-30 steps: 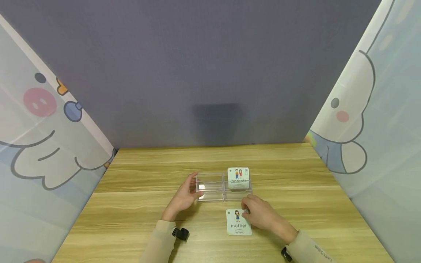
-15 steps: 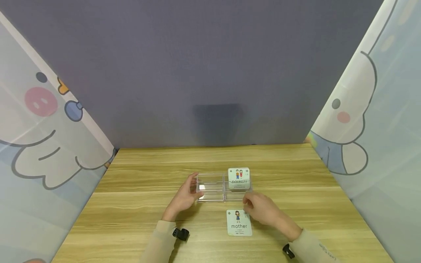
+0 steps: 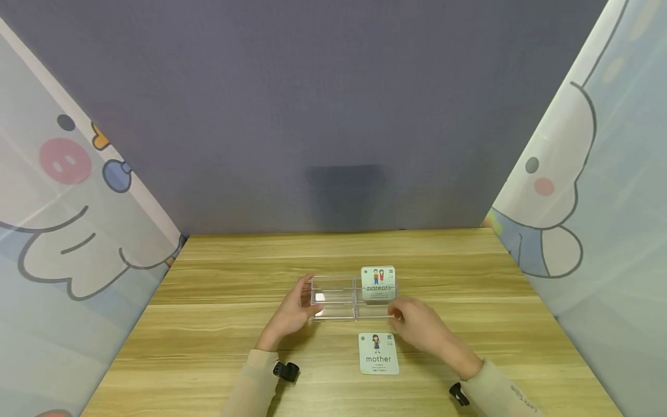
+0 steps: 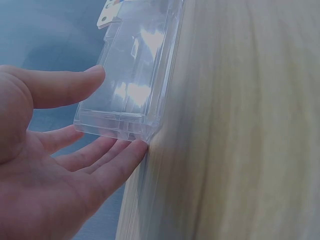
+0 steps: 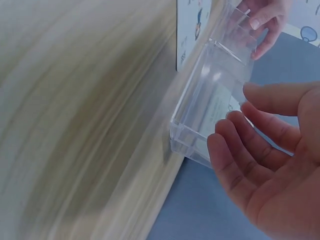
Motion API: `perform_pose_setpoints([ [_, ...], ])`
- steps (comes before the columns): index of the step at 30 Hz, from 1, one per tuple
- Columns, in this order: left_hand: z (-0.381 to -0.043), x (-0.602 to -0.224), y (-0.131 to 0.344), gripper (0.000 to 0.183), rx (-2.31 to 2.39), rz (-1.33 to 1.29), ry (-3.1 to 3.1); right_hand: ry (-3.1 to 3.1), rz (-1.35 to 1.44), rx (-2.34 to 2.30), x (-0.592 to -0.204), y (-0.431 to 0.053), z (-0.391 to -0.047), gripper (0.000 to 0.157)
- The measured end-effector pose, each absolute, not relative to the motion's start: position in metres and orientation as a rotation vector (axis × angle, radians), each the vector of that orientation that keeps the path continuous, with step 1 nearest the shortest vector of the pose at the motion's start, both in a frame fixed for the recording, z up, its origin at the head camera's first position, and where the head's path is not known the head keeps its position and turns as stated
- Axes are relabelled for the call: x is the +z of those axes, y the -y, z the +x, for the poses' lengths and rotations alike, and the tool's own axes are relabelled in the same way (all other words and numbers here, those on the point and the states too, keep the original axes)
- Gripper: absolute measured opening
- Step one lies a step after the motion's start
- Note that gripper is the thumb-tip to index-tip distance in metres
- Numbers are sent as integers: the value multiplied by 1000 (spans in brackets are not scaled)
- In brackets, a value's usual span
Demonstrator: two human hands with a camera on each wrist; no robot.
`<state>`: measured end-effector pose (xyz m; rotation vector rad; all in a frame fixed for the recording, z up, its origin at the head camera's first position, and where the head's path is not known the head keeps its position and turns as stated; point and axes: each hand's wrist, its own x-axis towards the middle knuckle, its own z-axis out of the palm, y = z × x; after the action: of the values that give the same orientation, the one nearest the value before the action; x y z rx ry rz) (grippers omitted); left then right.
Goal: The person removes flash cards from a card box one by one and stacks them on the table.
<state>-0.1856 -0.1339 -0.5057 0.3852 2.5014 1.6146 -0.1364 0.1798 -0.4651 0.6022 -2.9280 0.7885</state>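
A clear plastic card holder point(image 3: 333, 310) with several compartments stands mid-table. My left hand point(image 3: 293, 310) holds its left end, thumb at the front and fingers at the end wall, as the left wrist view shows. A white card reading "parents" point(image 3: 378, 278), with two drawn figures, stands in the holder's back right compartment. My right hand point(image 3: 417, 324) is at the holder's front right corner, fingers loosely bent and nothing between them; in the right wrist view its fingertips overlap the holder's end point(image 5: 192, 137). A white "mother" card point(image 3: 378, 354) lies face up on the table in front.
The wooden table point(image 3: 234, 272) runs back to a dark grey panel point(image 3: 333, 116). Cartoon-printed curtains point(image 3: 68, 231) hang at both sides. Black straps point(image 3: 285, 371) sit at the wrists over beige sleeves.
My right hand has moved away from the "mother" card, forward and slightly right to the holder's front right corner. The left hand, holder and cards stay put.
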Motion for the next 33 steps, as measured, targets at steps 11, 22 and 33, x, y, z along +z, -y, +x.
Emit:
perform_pose_setpoints([
  [11,-186,-508,134,78,1604,387,-2495,2846,545,880,-462,-180,-141,10],
  [22,-188,-509,131,78,1608,417,-2485,2790,508,903,-454,-184,-148,13],
  [33,-188,-511,135,78,1606,394,-2493,2719,495,956,-448,-184,-155,15],
])
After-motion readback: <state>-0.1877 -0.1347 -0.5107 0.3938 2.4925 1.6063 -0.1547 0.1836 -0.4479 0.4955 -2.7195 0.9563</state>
